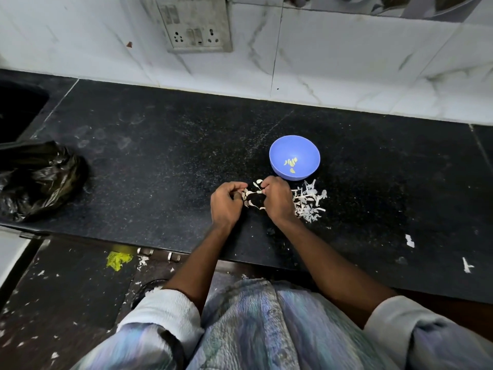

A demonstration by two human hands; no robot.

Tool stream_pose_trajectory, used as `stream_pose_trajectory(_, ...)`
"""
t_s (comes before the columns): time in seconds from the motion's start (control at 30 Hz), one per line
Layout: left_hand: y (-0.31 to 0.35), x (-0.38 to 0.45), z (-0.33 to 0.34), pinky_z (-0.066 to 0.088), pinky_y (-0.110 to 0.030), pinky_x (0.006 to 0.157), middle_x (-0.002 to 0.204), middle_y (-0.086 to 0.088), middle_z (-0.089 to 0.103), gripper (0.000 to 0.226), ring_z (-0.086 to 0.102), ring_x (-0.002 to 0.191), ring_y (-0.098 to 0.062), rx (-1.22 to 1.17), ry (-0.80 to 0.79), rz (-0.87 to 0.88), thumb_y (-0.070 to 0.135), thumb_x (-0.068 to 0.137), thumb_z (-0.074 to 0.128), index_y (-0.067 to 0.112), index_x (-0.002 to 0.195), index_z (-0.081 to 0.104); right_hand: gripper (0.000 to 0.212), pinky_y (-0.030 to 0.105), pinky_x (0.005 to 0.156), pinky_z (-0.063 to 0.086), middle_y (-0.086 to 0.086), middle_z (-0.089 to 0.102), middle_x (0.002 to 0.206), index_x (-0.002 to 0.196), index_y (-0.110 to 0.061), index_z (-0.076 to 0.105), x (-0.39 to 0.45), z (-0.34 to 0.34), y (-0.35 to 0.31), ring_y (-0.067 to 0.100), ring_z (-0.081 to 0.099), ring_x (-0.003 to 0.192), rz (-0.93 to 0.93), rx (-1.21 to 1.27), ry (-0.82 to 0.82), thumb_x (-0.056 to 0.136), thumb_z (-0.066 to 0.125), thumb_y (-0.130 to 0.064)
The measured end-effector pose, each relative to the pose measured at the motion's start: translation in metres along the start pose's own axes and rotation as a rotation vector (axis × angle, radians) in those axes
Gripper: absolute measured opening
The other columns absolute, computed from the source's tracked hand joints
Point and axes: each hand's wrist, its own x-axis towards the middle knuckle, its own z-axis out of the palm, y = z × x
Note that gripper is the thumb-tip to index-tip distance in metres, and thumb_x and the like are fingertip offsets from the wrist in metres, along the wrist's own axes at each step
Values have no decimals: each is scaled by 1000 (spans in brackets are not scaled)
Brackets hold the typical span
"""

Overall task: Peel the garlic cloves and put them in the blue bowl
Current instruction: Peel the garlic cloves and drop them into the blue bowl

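A blue bowl [294, 157] stands on the black counter [149, 166] and holds several peeled yellowish cloves [291, 163]. Just in front of it, several unpeeled garlic cloves [252, 194] lie between my hands. My left hand [226, 202] has its fingers curled at the left edge of the cloves; whether it grips one is hidden. My right hand [276, 197] pinches a clove with its fingertips at the right edge of the group. A heap of white garlic skins [309, 201] lies to the right of my right hand.
A crumpled black plastic bag [37, 177] lies at the counter's left front. A dark sink [18, 110] is at far left. White skin scraps [410, 240] dot the counter's right front. A tiled wall with a socket panel [196, 25] rises behind.
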Motion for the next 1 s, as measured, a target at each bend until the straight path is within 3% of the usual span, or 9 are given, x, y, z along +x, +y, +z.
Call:
stream_pose_trajectory(0.2,14,-1,18,58,-25,84,100,10,78,27,72,88,-5,-28,-74,47,0,93,68,21,104,82,15,33,78,52,-4,67,94,93,-17,67,-2,-11,4,18,62,94,90,285,79,95,64,-3)
stream_pose_trajectory(0.37,40,-5,35,64,-31,83,94,2,80,24,76,84,-9,-168,-260,43,3,88,83,12,111,80,14,27,71,57,6,73,87,94,-12,69,-6,-28,8,14,69,77,509,949,60,98,62,-1)
stream_pose_trajectory(0.5,54,-13,51,64,-31,79,91,7,81,21,77,79,-10,-152,-203,64,5,85,86,19,100,83,13,24,71,62,12,72,91,95,-5,65,-10,-52,16,20,72,82,693,1297,30,95,66,8)
stream_pose_trajectory(0.6,68,-22,64,61,-26,75,92,8,80,17,73,74,-6,-130,-134,62,4,84,86,16,97,84,15,31,77,62,13,73,94,96,-6,65,-11,-71,30,22,73,86,700,1344,-37,94,66,9)
stream_pose_trajectory(0.7,71,-28,79,64,-32,77,92,9,80,17,75,77,-11,-137,-102,36,5,86,85,17,98,83,17,35,84,62,15,76,100,105,-5,66,-14,-82,44,24,75,91,682,1320,-100,93,67,8)
stream_pose_trajectory(0.83,73,-42,92,63,-31,82,96,13,79,26,74,81,-6,-104,-24,20,2,91,77,19,110,81,25,31,82,62,19,78,101,111,-2,68,-21,-98,61,27,77,94,592,1229,-144,88,70,10)
stream_pose_trajectory(1.0,72,-56,104,64,-33,83,95,6,81,19,76,84,-7,-187,-39,-40,2,95,74,13,109,81,20,26,72,61,12,79,86,99,-6,78,-28,-102,70,18,75,76,425,944,-124,88,70,8)
